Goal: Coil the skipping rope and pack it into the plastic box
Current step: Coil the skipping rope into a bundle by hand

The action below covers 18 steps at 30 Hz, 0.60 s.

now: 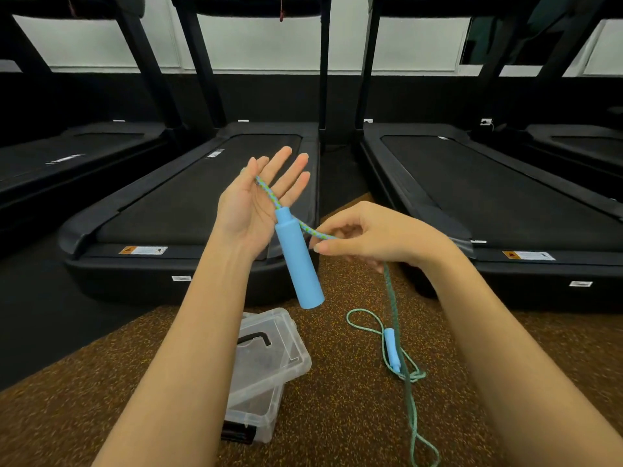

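My left hand (pixel 256 197) is raised palm up with fingers spread. The blue-green braided skipping rope (pixel 266 192) runs over its palm and around the index finger. A light blue handle (pixel 296 261) hangs from that rope below the palm. My right hand (pixel 371 235) pinches the rope just right of the handle, and the rope drops from it to the floor (pixel 394 298). The second blue handle (pixel 392 348) lies on the floor among loose loops. The clear plastic box (pixel 256 416) sits on the floor under my left forearm, its lid (pixel 273 352) resting askew on top.
Several black treadmills (pixel 472 197) stand side by side right ahead, their rear ends close to my hands. The speckled brown rubber floor (pixel 337 416) spreads around the box and rope. A black mat area (pixel 40 315) lies to the left.
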Tool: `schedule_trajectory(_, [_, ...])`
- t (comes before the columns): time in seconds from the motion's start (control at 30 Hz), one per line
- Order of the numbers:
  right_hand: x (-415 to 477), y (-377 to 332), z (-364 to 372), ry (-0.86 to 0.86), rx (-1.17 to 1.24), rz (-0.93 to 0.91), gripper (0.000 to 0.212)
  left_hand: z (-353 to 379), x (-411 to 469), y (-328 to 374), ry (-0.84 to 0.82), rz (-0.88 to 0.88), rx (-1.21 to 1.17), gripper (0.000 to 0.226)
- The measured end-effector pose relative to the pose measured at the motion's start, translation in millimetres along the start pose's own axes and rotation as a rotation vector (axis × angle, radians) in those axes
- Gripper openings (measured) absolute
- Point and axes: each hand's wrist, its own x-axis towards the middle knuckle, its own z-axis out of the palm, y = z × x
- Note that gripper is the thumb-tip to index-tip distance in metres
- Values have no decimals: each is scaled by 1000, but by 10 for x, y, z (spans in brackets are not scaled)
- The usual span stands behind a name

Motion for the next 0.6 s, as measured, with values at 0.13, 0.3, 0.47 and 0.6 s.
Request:
schedule_trajectory(0.13, [-68,-57,-72,30,12,-29,13,-10,3,-11,31,-11,113,49])
schedule_trajectory(0.3, [-103,-90,-122,91,82,-59,13,27,1,-46,49,-57,225,51])
schedule_trajectory(0.47, [-133,-86,-166,122,205,-53,24,81,-11,-98,41,-85,320,46])
schedule_trajectory(0.6, [-176,-70,-210,125,336,-77,25,106,-24,-120,4,-111,451,38])
